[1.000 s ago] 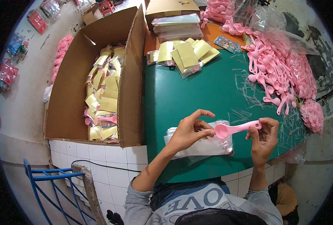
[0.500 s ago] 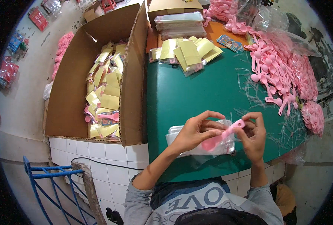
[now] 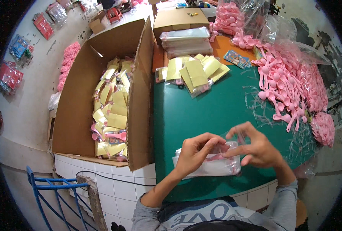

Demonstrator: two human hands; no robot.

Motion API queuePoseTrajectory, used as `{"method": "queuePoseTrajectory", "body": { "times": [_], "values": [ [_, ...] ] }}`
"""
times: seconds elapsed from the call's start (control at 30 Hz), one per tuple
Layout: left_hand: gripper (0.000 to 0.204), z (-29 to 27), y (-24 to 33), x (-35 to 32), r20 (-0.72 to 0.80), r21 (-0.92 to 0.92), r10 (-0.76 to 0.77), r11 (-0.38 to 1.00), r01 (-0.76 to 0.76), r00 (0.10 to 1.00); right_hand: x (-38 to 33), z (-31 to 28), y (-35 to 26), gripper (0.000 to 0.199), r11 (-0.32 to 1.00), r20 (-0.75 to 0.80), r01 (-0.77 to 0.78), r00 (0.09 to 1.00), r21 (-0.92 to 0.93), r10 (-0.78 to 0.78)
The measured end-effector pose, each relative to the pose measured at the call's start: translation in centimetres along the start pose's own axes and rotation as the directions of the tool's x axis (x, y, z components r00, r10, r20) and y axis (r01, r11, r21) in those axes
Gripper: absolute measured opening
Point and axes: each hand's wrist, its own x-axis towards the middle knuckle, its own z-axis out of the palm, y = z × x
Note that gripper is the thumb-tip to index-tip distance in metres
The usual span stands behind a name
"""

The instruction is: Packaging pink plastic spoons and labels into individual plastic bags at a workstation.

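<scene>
On the green table (image 3: 201,111), a stack of clear plastic bags (image 3: 217,167) lies near the front edge. My left hand (image 3: 194,154) pinches the top bag open at its left side. My right hand (image 3: 255,146) holds a pink plastic spoon (image 3: 219,157) that lies mostly inside that bag, with its shape showing through the film. Both hands meet over the stack. Much of the spoon is hidden by my fingers and the plastic.
A heap of loose pink spoons (image 3: 290,84) on clear film fills the table's right side. Several yellow-carded packets (image 3: 196,71) lie at the back. A large open cardboard box (image 3: 82,111) of packed yellow packets stands left of the table. A blue chair (image 3: 59,192) is lower left.
A second ago my right hand held the pink spoon in the air above the bags. The spoon has since gone down into the top bag, and both hands closed in over it.
</scene>
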Motion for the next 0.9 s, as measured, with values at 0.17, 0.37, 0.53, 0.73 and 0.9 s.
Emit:
{"method": "queuePoseTrajectory", "body": {
  "times": [0.17,0.37,0.53,0.73,0.9],
  "values": [
    [0.021,-0.2,0.6,-0.5,-0.017,-0.078,0.015,0.997,-0.016,1.0,5.8,-9.5,17.8,0.027,0.865,-0.385,-0.427,0.869,-0.263,0.311],
    [0.026,-1.2,-0.4,-0.8,-0.036,0.044,0.023,0.999,-0.021,0.999,6.8,-13.3,35.5,0.022,0.481,-0.55,-0.651,0.757,-0.587,0.354],
    [0.022,-2.0,-0.1,-0.8,-0.036,-0.11,0.013,0.994,-0.017,0.999,7.5,-13.6,37.2,0.025,0.504,-0.534,-0.756,0.653,-0.417,0.537],
    [0.022,-2.0,0.3,-0.7,-0.024,-0.05,0.028,0.998,-0.029,0.999,8.3,-11.6,36.3,0.043,0.594,-0.573,-0.733,0.657,-0.331,0.49],
    [0.022,-1.7,0.0,-0.8,-0.018,-0.057,0.026,0.998,-0.027,0.999,7.5,-13.2,36.0,0.033,0.587,-0.42,-0.804,0.567,-0.096,0.708]
  ]
}}
